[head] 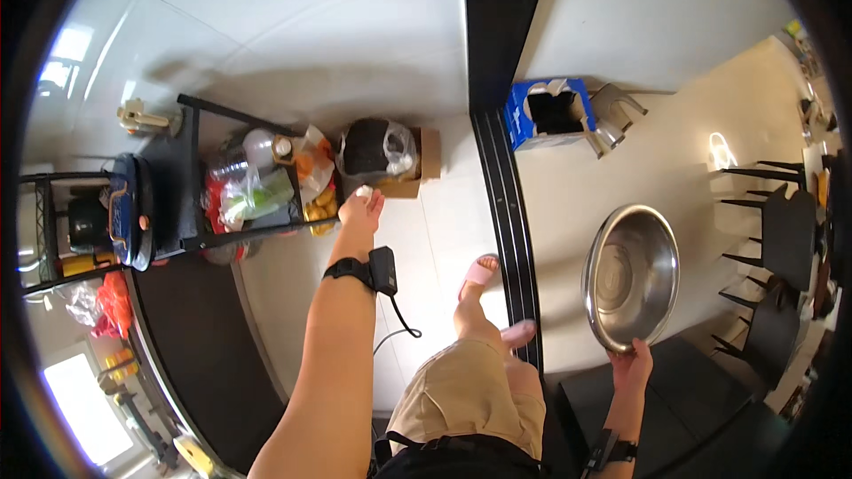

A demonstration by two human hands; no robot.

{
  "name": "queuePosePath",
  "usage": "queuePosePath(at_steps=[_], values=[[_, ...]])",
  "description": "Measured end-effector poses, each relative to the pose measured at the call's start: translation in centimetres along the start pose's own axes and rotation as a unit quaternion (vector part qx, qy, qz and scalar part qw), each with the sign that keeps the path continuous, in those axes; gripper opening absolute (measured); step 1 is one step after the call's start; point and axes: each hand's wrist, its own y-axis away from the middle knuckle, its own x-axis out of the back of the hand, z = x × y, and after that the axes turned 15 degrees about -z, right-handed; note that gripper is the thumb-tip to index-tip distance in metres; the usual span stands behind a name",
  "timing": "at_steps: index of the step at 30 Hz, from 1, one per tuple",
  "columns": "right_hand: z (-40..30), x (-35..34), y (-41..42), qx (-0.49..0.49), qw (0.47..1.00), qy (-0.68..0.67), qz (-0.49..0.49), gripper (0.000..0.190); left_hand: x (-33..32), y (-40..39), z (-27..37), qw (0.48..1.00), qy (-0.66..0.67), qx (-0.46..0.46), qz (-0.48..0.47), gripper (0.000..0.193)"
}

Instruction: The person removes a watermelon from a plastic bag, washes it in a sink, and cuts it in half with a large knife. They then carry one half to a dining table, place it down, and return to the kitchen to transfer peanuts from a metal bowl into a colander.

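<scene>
My right hand [630, 364] grips the lower rim of a stainless steel basin [655, 266], tilted so its hollow inside faces me. Nothing shows inside it but its bare metal. My left hand [361, 211] reaches forward with a small white item [363, 191] at its fingertips, too small to name. Just beyond that hand stands a cardboard box [431, 153] holding a black bag and a clear plastic bag [399, 146]. Left of the hand, yellow-brown potato-like produce [322, 207] sits at the end of a black rack [233, 237].
Bagged green vegetables [266, 196] lie on the rack. A black sliding-door track [502, 206] crosses the floor by my feet. Beyond it are an opened blue box [522, 113], a grey stool [612, 106] and black chairs [789, 236]. A cable [399, 313] hangs from my left wrist device.
</scene>
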Motion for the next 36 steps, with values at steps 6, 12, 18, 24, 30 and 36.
queuePosePath(at_steps=[6, 12, 18, 24, 30, 36], values=[[-1.9, -0.2, -8.3, -0.064, 0.996, 0.055, 0.005, 0.01, 1.2, -2.5, -3.2, 0.976, -0.209, -0.001, 0.062, 0.029], [0.3, -4.8, -11.8, -0.11, 0.991, 0.075, 0.023, 0.008, 2.8, -11.3, -4.7, 0.948, -0.289, 0.009, 0.132, 0.026], [5.3, -10.6, -16.8, -0.163, 0.982, 0.095, 0.02, 0.021, 5.1, -25.6, -6.5, 0.947, -0.29, -0.028, 0.137, 0.015], [9.1, -16.4, -21.0, -0.203, 0.973, 0.075, 0.085, 0.024, 6.7, -32.7, -8.6, 0.946, -0.278, 0.1, 0.137, 0.034], [8.2, -18.0, -20.8, -0.171, 0.975, 0.112, 0.089, 0.021, 3.3, -27.7, -6.2, 0.947, -0.283, 0.135, 0.064, 0.046], [3.2, -14.6, -17.8, -0.174, 0.976, 0.129, 0.039, 0.024, -2.1, -16.5, -7.0, 0.877, -0.323, 0.32, -0.156, 0.045]])
